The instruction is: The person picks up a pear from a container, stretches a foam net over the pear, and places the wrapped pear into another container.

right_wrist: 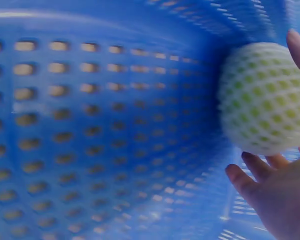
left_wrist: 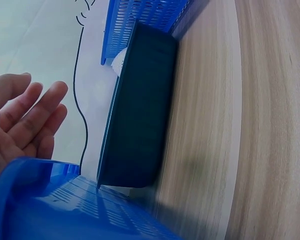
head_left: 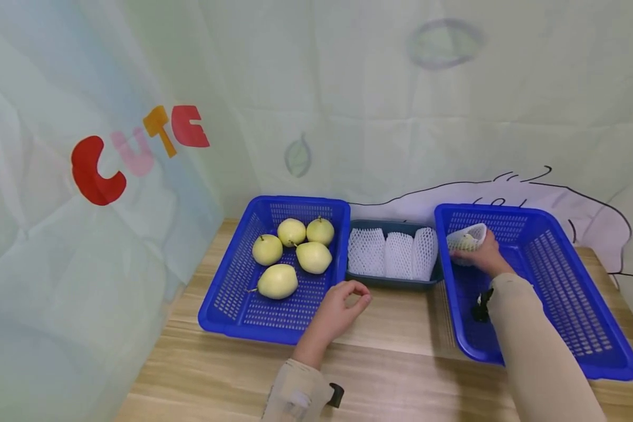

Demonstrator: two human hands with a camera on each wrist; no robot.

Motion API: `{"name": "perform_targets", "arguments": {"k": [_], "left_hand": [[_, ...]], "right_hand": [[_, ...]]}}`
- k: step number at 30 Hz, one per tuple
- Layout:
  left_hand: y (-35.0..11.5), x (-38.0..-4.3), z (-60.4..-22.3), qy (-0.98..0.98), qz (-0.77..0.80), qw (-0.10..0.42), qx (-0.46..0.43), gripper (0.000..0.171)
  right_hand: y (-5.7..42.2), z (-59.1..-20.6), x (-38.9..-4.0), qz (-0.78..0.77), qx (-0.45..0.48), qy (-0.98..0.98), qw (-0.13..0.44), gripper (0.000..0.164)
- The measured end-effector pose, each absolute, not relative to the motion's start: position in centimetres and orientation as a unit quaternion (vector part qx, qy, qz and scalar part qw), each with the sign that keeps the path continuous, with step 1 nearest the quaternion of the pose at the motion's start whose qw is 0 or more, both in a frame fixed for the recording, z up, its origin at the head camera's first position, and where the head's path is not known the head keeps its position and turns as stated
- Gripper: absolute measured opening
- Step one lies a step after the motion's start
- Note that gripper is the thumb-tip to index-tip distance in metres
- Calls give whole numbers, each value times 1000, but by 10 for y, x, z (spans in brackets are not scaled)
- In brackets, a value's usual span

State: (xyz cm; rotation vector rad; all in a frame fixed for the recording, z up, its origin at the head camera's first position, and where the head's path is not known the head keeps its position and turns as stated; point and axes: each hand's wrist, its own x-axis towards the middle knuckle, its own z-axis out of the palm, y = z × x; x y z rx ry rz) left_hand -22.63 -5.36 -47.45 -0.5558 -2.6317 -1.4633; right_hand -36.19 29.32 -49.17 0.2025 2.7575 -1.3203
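Inside the right blue basket point(head_left: 545, 214), near its far left corner, my right hand point(head_left: 486, 255) holds a pear in a white foam net point(head_left: 465, 237). In the right wrist view, pale green shows through the mesh of the netted pear point(right_wrist: 265, 100), with the thumb above it and the fingers below. My left hand point(head_left: 343, 308) holds nothing, its fingers loosely bent beside the near right corner of the left blue basket point(head_left: 253, 334). That hand point(left_wrist: 27, 117) appears above the basket rim in the left wrist view. Several bare pears point(head_left: 278, 282) lie in the left basket.
Between the baskets stands a dark green tray point(head_left: 390, 283) with three white foam nets point(head_left: 399, 255) in it. All stand on a wooden table point(head_left: 380, 363), with a printed cloth point(head_left: 348, 88) hanging behind and to the left.
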Motion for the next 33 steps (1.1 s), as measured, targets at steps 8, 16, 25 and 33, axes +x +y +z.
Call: {"name": "perform_targets", "arguments": {"k": [8, 16, 25, 33], "left_hand": [[-53, -228, -474, -855, -486, 40, -179, 13], [-54, -228, -474, -852, -491, 35, -177, 13], [-54, -227, -474, -848, -499, 38, -174, 11], [-55, -223, -476, -858, -483, 40, -172, 10]], "right_hand": [[298, -444, -351, -477, 51, 874, 77, 112], [277, -399, -335, -599, 102, 794, 14, 103], [230, -414, -286, -641, 134, 753, -62, 65], [200, -449, -247, -572, 143, 808, -7, 50]]}}
